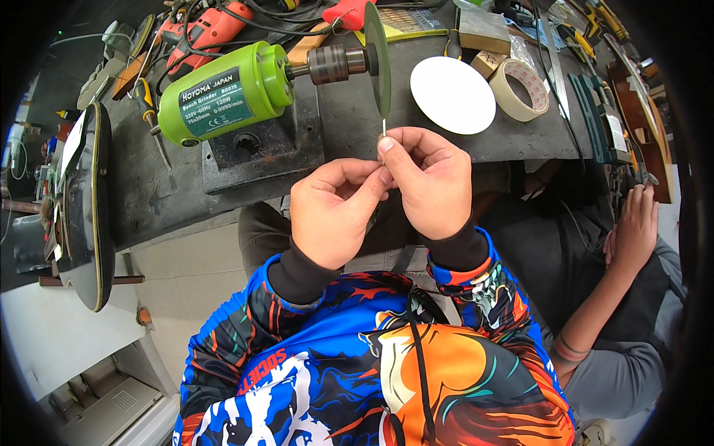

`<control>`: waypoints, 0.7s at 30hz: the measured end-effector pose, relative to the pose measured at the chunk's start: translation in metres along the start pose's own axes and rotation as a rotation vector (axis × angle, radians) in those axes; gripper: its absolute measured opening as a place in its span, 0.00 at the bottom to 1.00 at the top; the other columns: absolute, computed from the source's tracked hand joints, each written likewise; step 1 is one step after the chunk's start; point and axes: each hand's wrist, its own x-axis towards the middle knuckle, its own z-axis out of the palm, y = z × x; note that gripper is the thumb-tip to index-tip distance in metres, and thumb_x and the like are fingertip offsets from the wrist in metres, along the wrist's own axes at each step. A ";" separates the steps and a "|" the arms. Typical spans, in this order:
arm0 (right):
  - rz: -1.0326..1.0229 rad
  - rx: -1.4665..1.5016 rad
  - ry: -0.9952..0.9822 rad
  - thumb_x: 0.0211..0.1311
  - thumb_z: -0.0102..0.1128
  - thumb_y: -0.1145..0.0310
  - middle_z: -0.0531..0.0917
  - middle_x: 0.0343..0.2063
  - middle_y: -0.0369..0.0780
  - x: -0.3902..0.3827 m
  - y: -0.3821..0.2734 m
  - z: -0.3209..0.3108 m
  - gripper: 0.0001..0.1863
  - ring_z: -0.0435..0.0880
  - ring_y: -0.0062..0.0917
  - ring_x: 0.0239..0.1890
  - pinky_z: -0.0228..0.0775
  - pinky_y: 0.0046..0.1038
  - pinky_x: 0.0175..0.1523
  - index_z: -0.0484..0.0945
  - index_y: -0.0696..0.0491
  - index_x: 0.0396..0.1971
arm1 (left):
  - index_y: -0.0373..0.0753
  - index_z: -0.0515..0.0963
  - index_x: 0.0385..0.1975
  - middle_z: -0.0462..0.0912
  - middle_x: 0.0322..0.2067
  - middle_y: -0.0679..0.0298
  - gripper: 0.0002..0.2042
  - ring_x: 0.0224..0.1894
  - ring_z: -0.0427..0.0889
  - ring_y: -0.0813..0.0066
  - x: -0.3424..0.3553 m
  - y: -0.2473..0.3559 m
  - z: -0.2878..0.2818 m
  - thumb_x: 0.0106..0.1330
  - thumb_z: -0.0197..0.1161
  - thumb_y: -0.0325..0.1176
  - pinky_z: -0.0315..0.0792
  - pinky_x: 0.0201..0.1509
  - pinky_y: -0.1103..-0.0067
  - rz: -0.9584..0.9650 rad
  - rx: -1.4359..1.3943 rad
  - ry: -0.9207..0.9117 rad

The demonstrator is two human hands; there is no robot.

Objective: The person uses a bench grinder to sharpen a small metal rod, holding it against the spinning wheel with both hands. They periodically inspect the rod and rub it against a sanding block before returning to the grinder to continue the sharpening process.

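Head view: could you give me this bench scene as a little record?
Right hand: fingers pinching a thin strip
Left hand: fingers pinched close by; hold on strip unclear
Strip's upper end: at the green disc's lower edge; contact unclear
Grinder: green, disc mounted at its right
Right of disc: flat white round piece, tape roll
Far right: co-worker's arm

The grinder (271,78) is bright lime green, with a dark teal label (212,100) printed in white; its stand (260,156) is black and its chuck (327,65) dark metallic grey. The disc (380,63) is dull grey-green, the thin stick (384,126) pale. The table (163,201) is dark grey, the round plate (452,95) plain white, the tape (513,108) cream, the screwdriver (145,102) yellow and black. The hoodie (454,357) swirls with blue, orange, red, black and white artwork, its cuffs (301,279) solid black
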 end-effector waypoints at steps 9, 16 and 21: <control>-0.005 0.022 0.001 0.63 0.61 0.72 0.81 0.22 0.37 -0.001 0.000 0.000 0.09 0.76 0.13 0.21 0.69 0.16 0.25 0.80 0.66 0.34 | 0.27 0.80 0.37 0.85 0.30 0.59 0.07 0.32 0.83 0.78 0.000 0.001 0.000 0.63 0.66 0.25 0.76 0.39 0.83 0.002 -0.004 -0.010; 0.007 0.023 0.013 0.62 0.61 0.73 0.81 0.21 0.37 0.000 -0.002 0.002 0.09 0.76 0.13 0.20 0.69 0.16 0.24 0.80 0.66 0.33 | 0.27 0.80 0.37 0.85 0.30 0.59 0.07 0.32 0.82 0.78 0.001 0.001 -0.001 0.64 0.65 0.25 0.76 0.39 0.83 -0.022 -0.001 -0.018; 0.005 0.021 0.020 0.62 0.62 0.73 0.81 0.21 0.37 0.000 -0.002 0.003 0.09 0.76 0.13 0.20 0.69 0.16 0.24 0.80 0.66 0.33 | 0.27 0.80 0.36 0.85 0.31 0.59 0.07 0.32 0.83 0.78 0.001 0.001 0.000 0.64 0.65 0.26 0.76 0.39 0.83 -0.012 -0.030 -0.016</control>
